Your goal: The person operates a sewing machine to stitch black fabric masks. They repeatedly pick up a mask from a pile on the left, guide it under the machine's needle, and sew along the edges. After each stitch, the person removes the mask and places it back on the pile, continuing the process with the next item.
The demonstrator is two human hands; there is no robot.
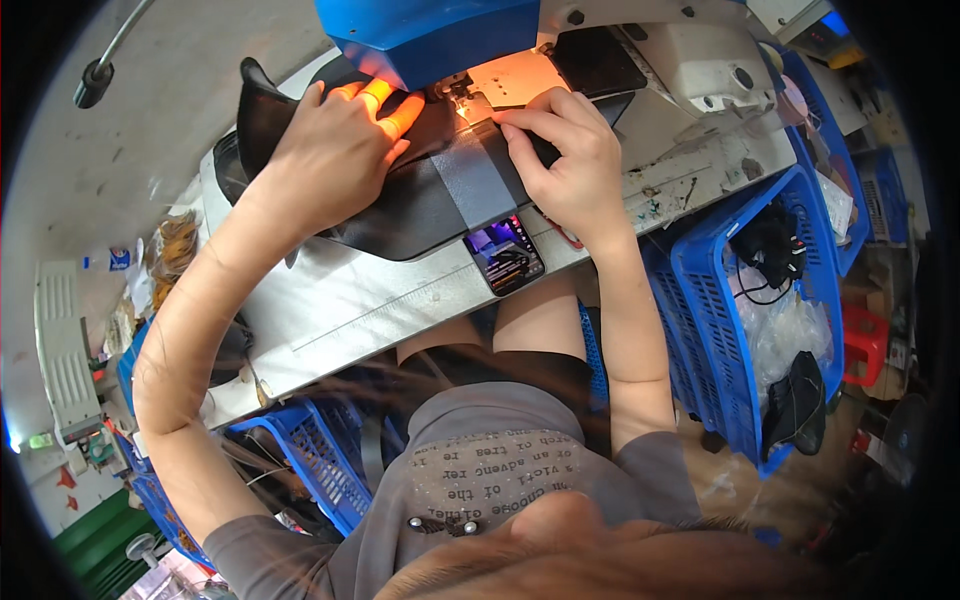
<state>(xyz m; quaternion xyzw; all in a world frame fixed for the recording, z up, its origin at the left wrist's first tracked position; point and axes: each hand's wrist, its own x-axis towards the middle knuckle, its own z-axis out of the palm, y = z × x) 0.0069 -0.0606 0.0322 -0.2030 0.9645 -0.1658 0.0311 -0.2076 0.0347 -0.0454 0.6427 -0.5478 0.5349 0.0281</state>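
Note:
A black sheet-like workpiece (400,215) with a grey band (470,180) across it lies on the machine bed, its left edge curling up. My left hand (335,150) presses on it from the left, fingers spread and their tips lit orange beneath the blue sewing machine head (435,35). Close to the lit presser foot (462,105), my right hand (570,150) has thumb and forefinger pinched together at the edge of the work. What sits between those fingertips is too small to make out.
A lit phone (505,255) lies at the table's front edge. Blue crates (690,290) stand on the right, one with plastic bags (790,335) and black pieces. Another blue crate (310,470) is below the table on the left. A red stool (865,345) stands farther right.

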